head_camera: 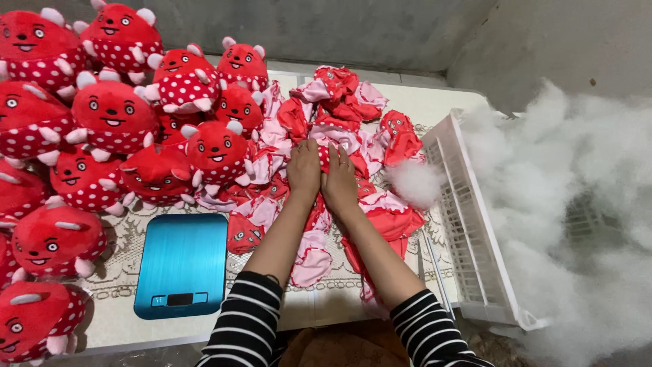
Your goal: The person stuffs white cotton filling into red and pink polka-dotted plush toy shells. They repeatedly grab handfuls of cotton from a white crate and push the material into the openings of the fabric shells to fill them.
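My left hand (pixel 303 170) and my right hand (pixel 339 179) lie side by side on a heap of flat, unstuffed red and pink toy skins (pixel 343 109) in the middle of the table. Both hands have their fingers closed on one red dotted skin (pixel 323 155) between them. A small clump of white stuffing (pixel 414 182) rests on the heap just right of my right hand. Both arms wear black and white striped sleeves.
Several stuffed red toys with white dots (pixel 112 115) are piled at the left. A blue kitchen scale (pixel 182 264) lies at the front left. A white plastic crate (pixel 468 231) full of loose white stuffing (pixel 577 204) stands at the right. Lace cloth covers the table (pixel 115 272).
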